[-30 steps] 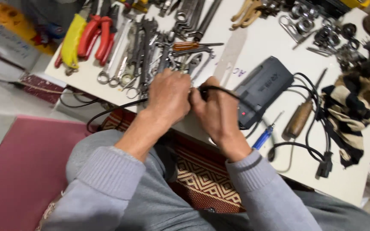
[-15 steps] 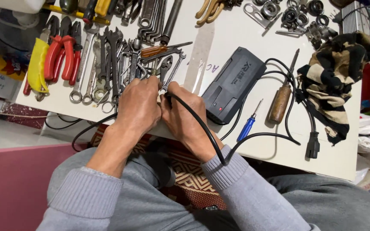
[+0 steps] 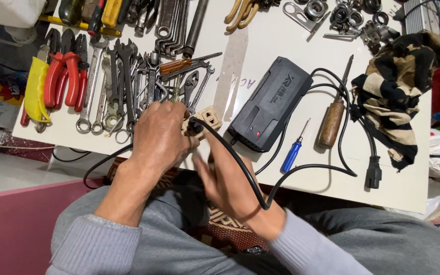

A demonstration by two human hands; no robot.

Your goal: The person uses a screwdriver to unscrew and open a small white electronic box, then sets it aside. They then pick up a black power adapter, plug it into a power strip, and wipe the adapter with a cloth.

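Near the middle of the frame, at the white table's near edge, the left hand is clenching a beige socket block with a black plug and cable seated in it. The cable is trailing down-right across the right hand, which is hovering blurred just below, fingers loose, grasping nothing I can make out. A black charger box is lying just right; spanners are crowding the left.

Repair workshop: white bench crowded with spanners, pliers, screwdrivers.
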